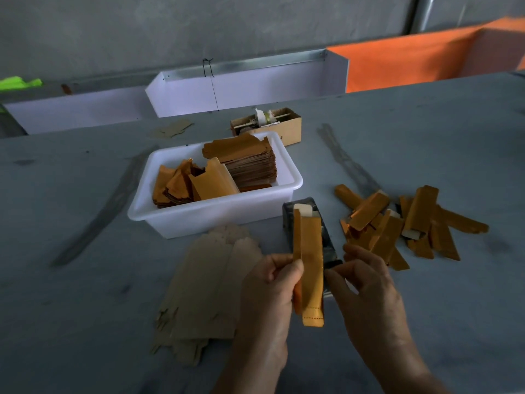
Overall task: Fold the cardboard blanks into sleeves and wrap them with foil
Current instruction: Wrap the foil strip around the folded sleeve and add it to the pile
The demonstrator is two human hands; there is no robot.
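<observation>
A long gold-foil-wrapped sleeve [311, 251] stands upright between my hands, a white core showing at its top end. My left hand [270, 291] pinches its left edge with thumb and curled fingers. My right hand [366, 282] pinches its right edge, fingers curled. A stack of plain tan cardboard blanks [204, 288] lies flat on the table to the left of my hands. Right of the sleeve lies a loose pile of foil-wrapped sleeves [397, 223].
A white plastic tub [199, 214] behind my hands holds a stack of gold foil sheets [250, 160] and loose ones. A dark grey block [304, 220] sits behind the held sleeve. A small cardboard box [284, 126] and white bins stand further back.
</observation>
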